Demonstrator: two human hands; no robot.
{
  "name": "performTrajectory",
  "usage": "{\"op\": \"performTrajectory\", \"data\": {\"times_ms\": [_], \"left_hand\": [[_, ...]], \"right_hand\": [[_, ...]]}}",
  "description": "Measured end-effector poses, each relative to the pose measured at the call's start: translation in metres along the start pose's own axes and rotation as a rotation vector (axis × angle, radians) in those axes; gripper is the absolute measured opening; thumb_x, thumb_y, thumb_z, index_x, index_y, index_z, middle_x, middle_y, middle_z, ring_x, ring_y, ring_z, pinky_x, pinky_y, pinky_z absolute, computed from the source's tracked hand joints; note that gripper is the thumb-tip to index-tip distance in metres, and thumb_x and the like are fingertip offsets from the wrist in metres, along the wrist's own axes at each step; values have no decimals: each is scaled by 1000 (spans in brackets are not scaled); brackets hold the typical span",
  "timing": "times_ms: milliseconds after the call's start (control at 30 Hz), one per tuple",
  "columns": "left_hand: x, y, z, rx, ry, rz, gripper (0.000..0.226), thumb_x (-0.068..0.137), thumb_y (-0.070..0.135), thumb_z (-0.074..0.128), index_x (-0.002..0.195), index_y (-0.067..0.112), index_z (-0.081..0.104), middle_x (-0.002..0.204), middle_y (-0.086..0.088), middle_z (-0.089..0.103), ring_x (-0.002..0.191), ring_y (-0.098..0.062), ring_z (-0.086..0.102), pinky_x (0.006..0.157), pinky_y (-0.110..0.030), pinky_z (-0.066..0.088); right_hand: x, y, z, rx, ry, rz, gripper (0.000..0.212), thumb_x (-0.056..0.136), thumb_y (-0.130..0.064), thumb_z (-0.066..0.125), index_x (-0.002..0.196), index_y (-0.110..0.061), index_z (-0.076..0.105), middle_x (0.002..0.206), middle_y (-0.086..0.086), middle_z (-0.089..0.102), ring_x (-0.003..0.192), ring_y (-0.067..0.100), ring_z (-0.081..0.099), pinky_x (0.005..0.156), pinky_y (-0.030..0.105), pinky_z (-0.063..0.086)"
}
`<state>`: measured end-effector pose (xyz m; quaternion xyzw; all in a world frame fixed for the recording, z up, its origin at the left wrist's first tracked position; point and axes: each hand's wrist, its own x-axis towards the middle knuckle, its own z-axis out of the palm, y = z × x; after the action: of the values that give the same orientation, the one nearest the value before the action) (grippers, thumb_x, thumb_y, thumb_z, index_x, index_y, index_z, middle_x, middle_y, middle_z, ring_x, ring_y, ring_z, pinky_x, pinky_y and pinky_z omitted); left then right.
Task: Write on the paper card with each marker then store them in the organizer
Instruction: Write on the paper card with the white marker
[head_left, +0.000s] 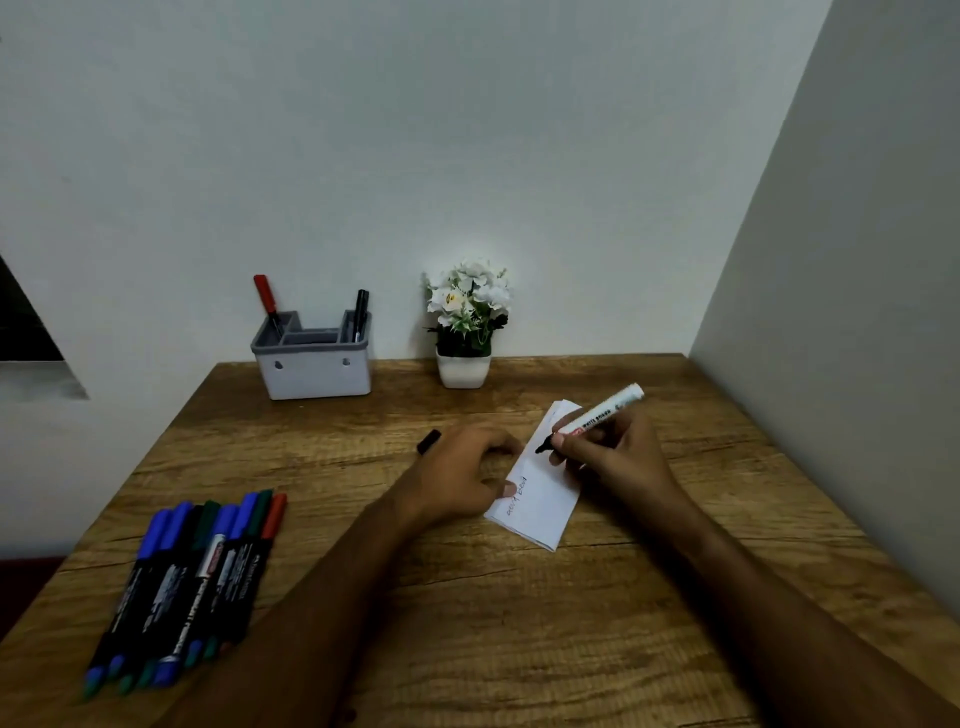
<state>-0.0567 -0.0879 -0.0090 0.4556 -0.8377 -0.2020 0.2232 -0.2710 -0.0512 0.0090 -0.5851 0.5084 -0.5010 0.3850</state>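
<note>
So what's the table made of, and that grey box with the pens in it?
The table looks like wood or a wood-look laminate: brown grain streaks and dark cracks run across it, with a dull finish. The grey organizer looks like matte plastic: smooth, even walls, rounded corners and moulded compartments, though I can't be sure.

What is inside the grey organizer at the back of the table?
The organizer holds a red marker in its left compartment and a black marker in its right one. The middle compartments show nothing sticking out. The walls hide the bottoms and the markers' lower ends.
</note>
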Motion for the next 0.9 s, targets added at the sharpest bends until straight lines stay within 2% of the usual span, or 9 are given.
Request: {"op": "performTrajectory", "data": {"times_ms": [100,167,333,567,900], "left_hand": [[-3,-1,3,-16,-38,31,54,86,24,73,138,19,56,140,7,56,129,-7,48,106,-18,34],[-4,-3,4,-7,-60,42,58,90,24,69,144,18,49,147,6,50,134,-8,42,105,-15,27],[-2,-11,10,42,-128,28,64,94,32,61,153,24,35,159,8,31,148,-7,22,121,-29,19],[-5,-15,5,289,-162,163,62,102,42,40,157,27,16,164,9,11,151,-7,4,116,-23,-2],[-5,-18,7,297,-196,156,62,102,44,37,157,26,14,165,7,6,151,-7,0,119,-26,-4]], "right_hand": [[1,6,3,-73,-55,-30,8,88,1,75,90,-5,78,86,9,78,88,24,76,75,35,63],[5,9,4,-123,-72,-17,11,88,1,74,92,-7,79,88,5,79,89,19,76,77,32,64],[13,13,9,-257,-127,-36,9,88,-6,75,95,-10,79,94,-1,79,90,11,76,77,29,64],[11,18,10,-267,-119,-65,12,88,-1,75,95,-11,78,92,-3,79,87,9,76,76,28,64],[12,19,11,-319,-158,-64,13,89,-5,75,100,-11,78,96,-3,79,90,7,76,78,27,64]]}}
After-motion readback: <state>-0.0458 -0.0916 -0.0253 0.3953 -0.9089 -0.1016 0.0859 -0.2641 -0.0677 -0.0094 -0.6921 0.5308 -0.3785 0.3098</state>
